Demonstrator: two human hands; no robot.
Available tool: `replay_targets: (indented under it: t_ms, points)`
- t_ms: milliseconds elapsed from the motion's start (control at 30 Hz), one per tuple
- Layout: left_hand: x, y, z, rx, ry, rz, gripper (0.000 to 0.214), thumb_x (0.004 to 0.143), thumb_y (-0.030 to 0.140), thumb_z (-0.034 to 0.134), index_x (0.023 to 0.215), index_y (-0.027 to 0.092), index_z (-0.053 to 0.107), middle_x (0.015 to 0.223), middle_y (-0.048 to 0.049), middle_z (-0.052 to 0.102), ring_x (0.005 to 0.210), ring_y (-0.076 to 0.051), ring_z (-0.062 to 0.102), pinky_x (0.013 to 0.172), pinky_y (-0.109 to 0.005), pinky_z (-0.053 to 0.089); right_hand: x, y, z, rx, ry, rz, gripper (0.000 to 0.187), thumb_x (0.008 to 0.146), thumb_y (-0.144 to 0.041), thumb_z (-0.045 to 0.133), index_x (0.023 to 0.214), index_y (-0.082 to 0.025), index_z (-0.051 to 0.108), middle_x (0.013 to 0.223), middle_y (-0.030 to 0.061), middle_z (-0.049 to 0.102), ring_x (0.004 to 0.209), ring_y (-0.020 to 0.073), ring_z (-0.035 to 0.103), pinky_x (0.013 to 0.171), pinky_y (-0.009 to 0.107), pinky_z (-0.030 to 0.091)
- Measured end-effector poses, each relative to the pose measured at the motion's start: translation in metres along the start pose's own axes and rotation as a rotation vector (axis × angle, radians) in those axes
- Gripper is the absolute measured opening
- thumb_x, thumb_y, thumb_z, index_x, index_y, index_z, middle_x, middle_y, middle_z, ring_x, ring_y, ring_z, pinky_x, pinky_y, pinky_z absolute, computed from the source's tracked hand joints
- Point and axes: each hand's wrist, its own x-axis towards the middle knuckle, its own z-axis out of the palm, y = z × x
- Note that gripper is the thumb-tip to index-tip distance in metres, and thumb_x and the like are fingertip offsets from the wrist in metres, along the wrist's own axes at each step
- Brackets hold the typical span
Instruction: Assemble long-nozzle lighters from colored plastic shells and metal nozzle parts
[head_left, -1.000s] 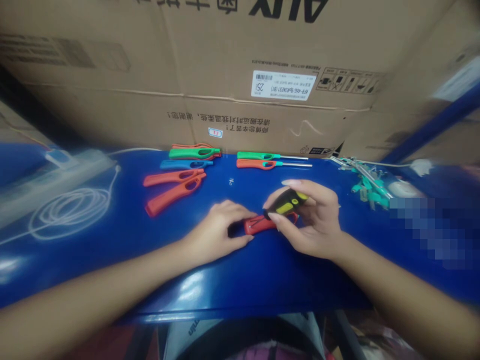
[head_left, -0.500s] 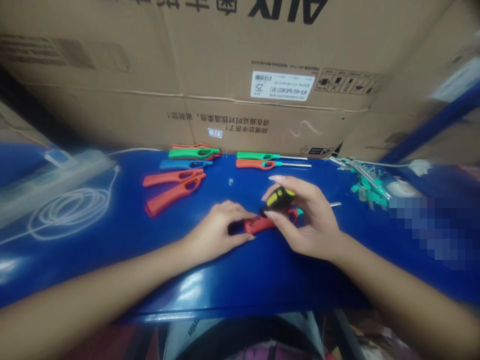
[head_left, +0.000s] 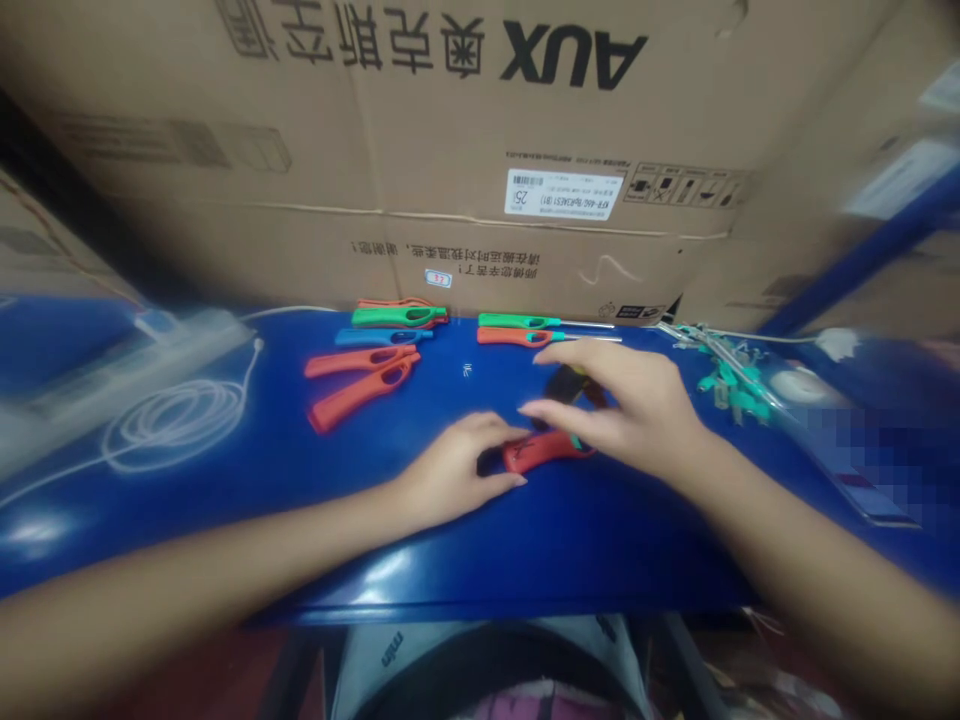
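Note:
My left hand pinches the near end of a red gas lighter between thumb and index finger. The lighter lies on the blue table, its far end hidden behind my right hand. That hand is curled around a short black-and-yellow screwdriver, just above the lighter; its tip cannot be made out. Farther back lie a few tiny screws. Beyond them are a green lighter and an orange lighter, both with metal tubes.
Left of the screws are red handles, a blue handle and a green handle. Teal parts with metal tubes are piled at right. A coiled white cable lies by a power strip; a cardboard box stands behind.
My right hand has shifted slightly up and right relative to the lighter, lifting the screwdriver off its handle. My left hand keeps its pinch. The camera view has tilted a little.

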Motion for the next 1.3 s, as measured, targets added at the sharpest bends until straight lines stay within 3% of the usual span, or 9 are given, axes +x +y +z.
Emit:
replay_targets:
  t_ms: [133, 200, 333, 500, 567, 700, 900, 1100, 1300]
  points:
    - [0.008, 0.006, 0.004, -0.055, 0.016, -0.056, 0.033, 0.08, 0.023, 0.08, 0.112, 0.019, 0.073, 0.108, -0.0063, 0.07, 0.1, -0.022, 0.067, 0.095, -0.036, 0.053, 0.009, -0.007, -0.01, 0.086, -0.229, 0.088, 0.047, 0.103, -0.024, 0.044, 0.151, -0.022, 0.042, 0.133, 0.0106, 0.068, 0.094, 0.0191, 0.074, 0.08, 0.031, 0.058]
    - [0.015, 0.008, 0.007, -0.061, 0.016, -0.085, 0.03, 0.079, 0.021, 0.081, 0.107, 0.018, 0.075, 0.105, -0.0059, 0.07, 0.096, -0.021, 0.068, 0.092, -0.035, 0.054, 0.013, -0.007, -0.014, 0.107, -0.302, 0.078, 0.045, 0.102, -0.024, 0.047, 0.147, -0.023, 0.048, 0.129, 0.0078, 0.07, 0.089, 0.0173, 0.074, 0.079, 0.029, 0.057]
    - [0.027, 0.005, 0.011, -0.057, 0.011, -0.09, 0.025, 0.075, 0.018, 0.08, 0.099, 0.017, 0.076, 0.099, -0.0059, 0.071, 0.09, -0.022, 0.069, 0.085, -0.036, 0.056, 0.012, 0.002, -0.01, -0.095, -0.044, -0.065, 0.036, 0.091, -0.045, 0.069, 0.115, -0.019, 0.071, 0.098, 0.006, 0.079, 0.076, 0.0191, 0.074, 0.071, 0.027, 0.056]
    - [0.029, 0.0, 0.011, -0.077, 0.0, -0.045, 0.031, 0.079, 0.023, 0.079, 0.11, 0.019, 0.075, 0.101, -0.0051, 0.069, 0.089, -0.02, 0.068, 0.086, -0.034, 0.057, -0.001, 0.011, 0.004, 0.187, -0.028, 0.016, 0.043, 0.104, -0.023, 0.044, 0.146, -0.02, 0.05, 0.124, 0.0091, 0.073, 0.07, 0.0119, 0.071, 0.073, 0.027, 0.058]
    - [0.027, -0.001, 0.011, -0.071, -0.004, -0.025, 0.033, 0.081, 0.023, 0.077, 0.114, 0.02, 0.074, 0.106, -0.0061, 0.068, 0.095, -0.021, 0.068, 0.092, -0.035, 0.055, -0.004, 0.013, 0.006, 0.243, 0.011, 0.026, 0.04, 0.102, -0.025, 0.051, 0.141, -0.02, 0.054, 0.12, 0.0085, 0.074, 0.066, 0.0108, 0.069, 0.069, 0.025, 0.058]
    - [0.025, -0.001, 0.012, -0.042, -0.024, 0.003, 0.035, 0.084, 0.024, 0.074, 0.119, 0.019, 0.071, 0.108, -0.0073, 0.067, 0.1, -0.022, 0.066, 0.094, -0.037, 0.054, -0.006, 0.018, 0.008, -0.094, 0.228, -0.119, 0.029, 0.09, -0.035, 0.073, 0.115, -0.02, 0.071, 0.09, 0.0056, 0.078, 0.071, 0.0168, 0.071, 0.07, 0.026, 0.056]
    - [0.026, 0.0, 0.011, -0.032, -0.055, 0.029, 0.029, 0.089, 0.024, 0.069, 0.117, 0.017, 0.069, 0.106, -0.0072, 0.063, 0.098, -0.021, 0.063, 0.093, -0.037, 0.053, -0.002, 0.019, 0.002, 0.169, 0.07, -0.019, 0.035, 0.102, -0.019, 0.043, 0.132, -0.018, 0.062, 0.113, 0.0088, 0.074, 0.088, 0.0164, 0.072, 0.079, 0.03, 0.058]
    - [0.027, 0.001, 0.01, -0.028, -0.069, 0.028, 0.034, 0.09, 0.025, 0.067, 0.123, 0.017, 0.068, 0.107, -0.0078, 0.064, 0.098, -0.021, 0.064, 0.094, -0.038, 0.053, -0.004, 0.022, 0.002, -0.112, 0.221, -0.084, 0.02, 0.095, -0.028, 0.065, 0.112, -0.023, 0.073, 0.08, 0.0013, 0.074, 0.071, 0.0146, 0.069, 0.068, 0.025, 0.055]
    - [0.027, 0.001, 0.01, -0.027, -0.079, 0.034, 0.034, 0.09, 0.023, 0.068, 0.123, 0.019, 0.068, 0.109, -0.0077, 0.064, 0.101, -0.022, 0.064, 0.097, -0.038, 0.053, -0.002, 0.021, 0.006, 0.291, 0.047, 0.057, 0.035, 0.105, -0.022, 0.04, 0.132, -0.022, 0.062, 0.119, 0.0084, 0.07, 0.079, 0.0137, 0.07, 0.075, 0.03, 0.059]
